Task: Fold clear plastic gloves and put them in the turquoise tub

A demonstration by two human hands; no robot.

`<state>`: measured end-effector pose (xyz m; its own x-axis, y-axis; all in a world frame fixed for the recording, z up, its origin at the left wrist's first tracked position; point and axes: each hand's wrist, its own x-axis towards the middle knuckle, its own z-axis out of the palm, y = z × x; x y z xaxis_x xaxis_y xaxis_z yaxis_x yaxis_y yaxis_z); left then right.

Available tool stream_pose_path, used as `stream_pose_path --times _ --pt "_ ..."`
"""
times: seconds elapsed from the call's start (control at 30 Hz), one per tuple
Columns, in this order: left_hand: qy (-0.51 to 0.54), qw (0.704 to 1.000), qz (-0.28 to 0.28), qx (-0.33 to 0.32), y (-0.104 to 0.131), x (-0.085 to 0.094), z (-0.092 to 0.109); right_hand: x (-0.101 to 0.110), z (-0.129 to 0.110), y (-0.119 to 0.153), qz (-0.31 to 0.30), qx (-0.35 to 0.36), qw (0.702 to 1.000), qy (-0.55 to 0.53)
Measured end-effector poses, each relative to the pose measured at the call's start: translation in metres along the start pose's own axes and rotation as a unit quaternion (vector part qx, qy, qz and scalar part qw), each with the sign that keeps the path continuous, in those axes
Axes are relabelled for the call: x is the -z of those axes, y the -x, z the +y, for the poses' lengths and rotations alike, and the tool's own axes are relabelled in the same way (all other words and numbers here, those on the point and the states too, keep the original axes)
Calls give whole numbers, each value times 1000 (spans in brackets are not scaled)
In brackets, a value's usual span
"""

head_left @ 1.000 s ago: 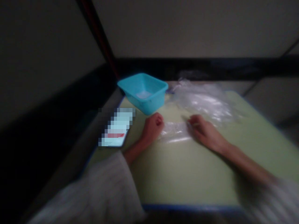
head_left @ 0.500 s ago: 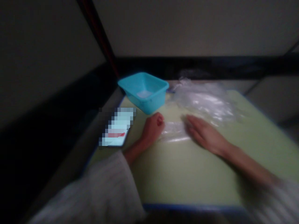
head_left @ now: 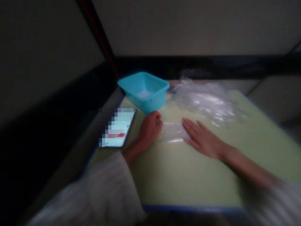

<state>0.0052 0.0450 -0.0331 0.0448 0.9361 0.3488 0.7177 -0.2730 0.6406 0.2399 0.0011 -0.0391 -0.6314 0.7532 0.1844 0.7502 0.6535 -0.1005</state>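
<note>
I see the person's two bare hands around a small clear plastic bag [head_left: 172,128], which lies flat on the pale green counter [head_left: 188,185], near the middle of the frame. The right hand [head_left: 203,138], right of centre, is open and lies low, its fingers stretched out over the right end of the bag. One second ago these fingers were bent at that same end; now they are straight and a little spread. The left hand [head_left: 151,127] is curled at the left end of the bag, and it has shifted only slightly to the left since then. The view is dim and blurred, so I cannot tell if its fingers pinch the film or only rest beside it.

Above the left hand, a turquoise basin [head_left: 156,102] stands upright with something pale [head_left: 144,94] on its bottom. At the left of the counter lies a phone [head_left: 119,128] with a bright screen. In the upper right part of the counter there is a shiny heap of clear plastic [head_left: 207,99]. Basin, phone and heap have kept their places on the counter.
</note>
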Motion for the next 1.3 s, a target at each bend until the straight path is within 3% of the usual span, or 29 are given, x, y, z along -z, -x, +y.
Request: stream_pose_path --times 0.1,0.2,0.27,0.4,0.57,0.93,1.3 --pt "-49 994 -10 -93 11 0 12 0 0 0 -3 2 1000 6" --pt "-84 971 -82 -207 30 -5 31 -1 1 0 -4 5 1000 9" --pt "-109 954 -126 -248 44 -10 43 -2 2 0 -4 6 1000 4" --pt "-139 938 -193 -253 59 -15 54 -2 1 0 -11 5 1000 -8" --pt "-173 932 -218 -231 59 -17 52 -1 0 -1 -9 4 1000 3" --pt "-221 930 -193 -222 65 -21 40 -5 3 -1 -18 4 999 46" --pt "-259 928 -177 -202 67 -12 31 -5 4 -3 -36 -2 998 45"
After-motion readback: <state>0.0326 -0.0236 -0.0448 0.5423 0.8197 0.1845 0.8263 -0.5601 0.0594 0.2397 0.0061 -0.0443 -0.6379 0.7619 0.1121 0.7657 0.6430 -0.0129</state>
